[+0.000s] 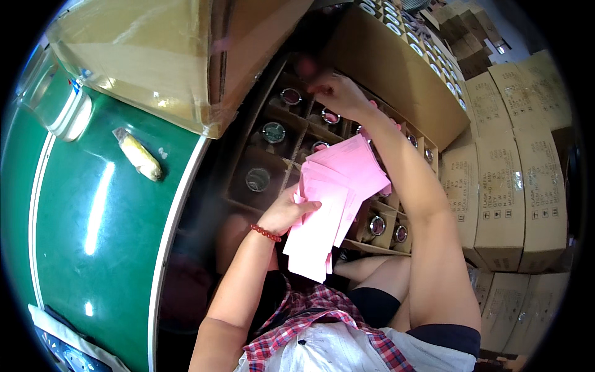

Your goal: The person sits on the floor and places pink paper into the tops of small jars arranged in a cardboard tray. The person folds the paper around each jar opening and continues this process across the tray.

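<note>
My left hand (289, 211) is closed round a fanned stack of pink paper slips (322, 201), with the thumb on top. A red bead bracelet (265, 233) is on that wrist. The slips hang over a large open carton (248, 201) split by cardboard dividers. In its cells stand round-mouthed glass containers (273, 132) with shiny rims; some have pink paper inside (331, 116). My right hand (341, 96) reaches over the carton's far cells, its fingers bent together. What they hold, if anything, cannot be made out; a blurred pinkish shape is beside them.
On my left is a green tabletop (118, 204) with a yellow item in clear wrapping (140, 155) and a clear jar (59, 102). A big taped carton (142, 56) stands at the far left. Stacked cartons (502, 186) line the right, and more round-topped containers (427, 53) stand far right.
</note>
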{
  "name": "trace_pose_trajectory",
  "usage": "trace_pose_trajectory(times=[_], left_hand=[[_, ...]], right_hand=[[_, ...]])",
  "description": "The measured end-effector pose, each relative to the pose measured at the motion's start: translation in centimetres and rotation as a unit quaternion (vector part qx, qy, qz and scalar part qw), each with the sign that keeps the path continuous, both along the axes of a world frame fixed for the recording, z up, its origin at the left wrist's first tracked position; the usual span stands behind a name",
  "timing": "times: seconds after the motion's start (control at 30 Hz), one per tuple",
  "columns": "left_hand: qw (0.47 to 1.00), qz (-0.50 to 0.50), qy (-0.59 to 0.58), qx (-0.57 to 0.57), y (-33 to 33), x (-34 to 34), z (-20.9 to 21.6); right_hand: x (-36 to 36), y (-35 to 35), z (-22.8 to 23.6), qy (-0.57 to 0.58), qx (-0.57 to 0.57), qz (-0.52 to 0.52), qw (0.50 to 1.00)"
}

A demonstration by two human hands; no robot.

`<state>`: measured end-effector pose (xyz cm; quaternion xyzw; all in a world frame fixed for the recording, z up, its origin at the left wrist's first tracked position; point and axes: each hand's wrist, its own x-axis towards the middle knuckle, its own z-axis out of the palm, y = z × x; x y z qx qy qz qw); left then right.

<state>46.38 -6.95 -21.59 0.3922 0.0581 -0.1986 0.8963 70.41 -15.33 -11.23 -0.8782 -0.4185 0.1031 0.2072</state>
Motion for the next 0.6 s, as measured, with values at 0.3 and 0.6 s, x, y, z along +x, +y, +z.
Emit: trace_pose_trajectory(times=[0.3, 0.6], left_hand=[[1.0, -0.011, 0.003, 0.008, -0.5, 0.0, 0.1], [1.0, 0.012, -0.007, -0.022, -0.1, -0.8, 0.8]], right_hand=[[-7.6, -10.6, 4.6, -0.01, -0.18, 0.066, 0.981], [-10.4, -11.7, 4.5, -0.143, -0.081, 0.085, 0.983]])
